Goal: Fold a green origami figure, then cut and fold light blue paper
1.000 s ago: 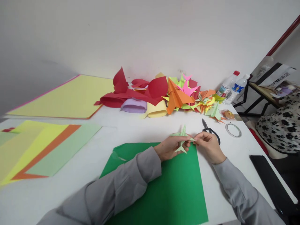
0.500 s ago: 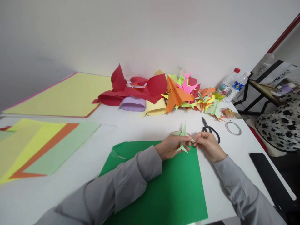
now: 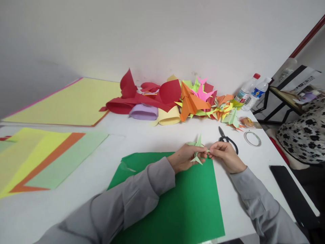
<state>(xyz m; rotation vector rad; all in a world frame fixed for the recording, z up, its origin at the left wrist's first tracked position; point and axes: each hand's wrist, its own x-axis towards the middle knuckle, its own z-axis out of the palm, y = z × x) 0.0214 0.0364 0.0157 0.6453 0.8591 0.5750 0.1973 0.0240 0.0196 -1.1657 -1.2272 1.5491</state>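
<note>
Right hand (image 3: 228, 158), barely shifted, pinches folded green paper (image 3: 198, 142).

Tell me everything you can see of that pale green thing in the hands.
The pale green figure looks like folded paper with sharp points: a slender one at the far side, a forked end nearer. The grip of the left hand hides part of it; the right hand seems to touch its right tip. In this view it overlaps the far edge of the green sheet.
</note>
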